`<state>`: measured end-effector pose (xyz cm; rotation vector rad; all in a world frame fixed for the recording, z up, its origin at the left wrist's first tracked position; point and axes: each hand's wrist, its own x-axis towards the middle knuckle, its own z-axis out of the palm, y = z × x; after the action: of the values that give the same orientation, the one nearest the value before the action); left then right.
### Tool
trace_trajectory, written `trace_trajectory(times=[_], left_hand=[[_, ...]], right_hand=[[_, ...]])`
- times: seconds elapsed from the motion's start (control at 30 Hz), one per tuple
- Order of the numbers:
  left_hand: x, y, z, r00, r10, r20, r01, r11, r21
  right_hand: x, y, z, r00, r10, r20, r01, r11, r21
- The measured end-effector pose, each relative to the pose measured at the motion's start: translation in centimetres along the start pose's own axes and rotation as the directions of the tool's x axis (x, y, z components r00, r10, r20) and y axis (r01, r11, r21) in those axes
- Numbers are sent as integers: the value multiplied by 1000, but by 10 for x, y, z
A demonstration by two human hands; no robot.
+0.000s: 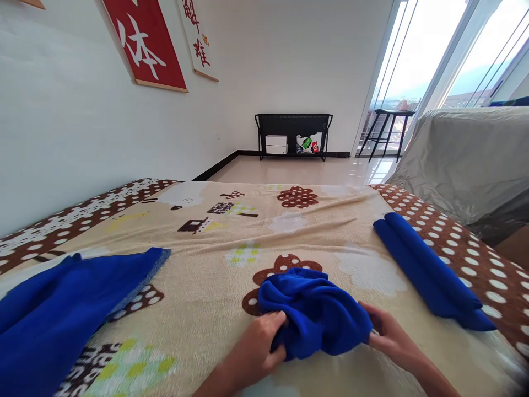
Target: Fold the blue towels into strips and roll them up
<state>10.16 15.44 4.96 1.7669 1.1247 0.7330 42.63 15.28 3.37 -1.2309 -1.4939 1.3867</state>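
Note:
A crumpled blue cloth (314,314) lies bunched on the patterned blanket (198,286), low in the middle of the head view. My left hand (264,336) pinches its left side between thumb and fingers. On the opposite side, my right hand (386,331) grips the cloth's right edge, its fingertips partly hidden behind the fabric. To the right rests a blue cloth folded into a long strip (430,264). Another blue cloth (78,303) is spread loosely at the left and runs out of view.
The blanket has a brown border with white dots. Beyond it, a black metal rack (294,132) stands against the far wall. A plastic-covered piece of furniture (475,160) is at the right, near a black stool (388,124) by the window. Scrolls (144,44) hang on the left wall.

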Motion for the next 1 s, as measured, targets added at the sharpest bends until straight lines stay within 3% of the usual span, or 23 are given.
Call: trace_trajectory(times=[0.1, 0.23, 0.4, 0.67, 0.83, 1.0], left_hand=[[10, -9, -21, 963, -111, -247, 45, 964, -261], [20, -21, -44, 884, -237, -404, 26, 885, -464], [26, -34, -54, 807, -441, -394, 8, 674, -738], [27, -34, -70, 654, -689, -312, 16, 425, -905], [25, -31, -74, 609, -713, -347, -70, 388, -919], [26, -37, -81, 577, -682, -450, -147, 455, -878]], right_hand=[[3, 4, -16, 992, -2, -127, 32, 971, 237], [6, 9, -34, 944, 84, -319, 88, 867, 490], [9, 13, -56, 844, 195, -500, 153, 805, 573], [6, 17, -79, 769, 318, -554, 113, 786, 608], [7, 18, -84, 752, 334, -568, 106, 790, 604], [9, 22, -91, 725, 340, -598, 151, 769, 621]])
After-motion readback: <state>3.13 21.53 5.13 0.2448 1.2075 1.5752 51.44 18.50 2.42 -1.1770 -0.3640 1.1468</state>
